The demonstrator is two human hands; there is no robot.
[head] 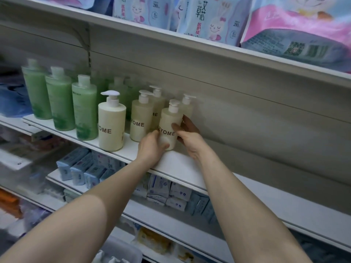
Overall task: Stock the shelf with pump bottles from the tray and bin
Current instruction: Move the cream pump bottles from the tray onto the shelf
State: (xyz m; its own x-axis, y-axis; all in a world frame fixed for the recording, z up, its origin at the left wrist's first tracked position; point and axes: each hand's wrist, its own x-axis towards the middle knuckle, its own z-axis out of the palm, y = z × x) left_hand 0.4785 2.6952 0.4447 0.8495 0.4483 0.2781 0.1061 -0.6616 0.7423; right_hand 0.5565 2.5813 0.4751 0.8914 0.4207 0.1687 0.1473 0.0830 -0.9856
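Five cream pump bottles, three green bottles

pump bottles: "YOME", cropped | tissue packs: "280", perhaps

Green bottles lined up at left; pastel tissue packs stacked above; small boxed packs stored below.

Both arms outstretched, left hand and right hand gripping.
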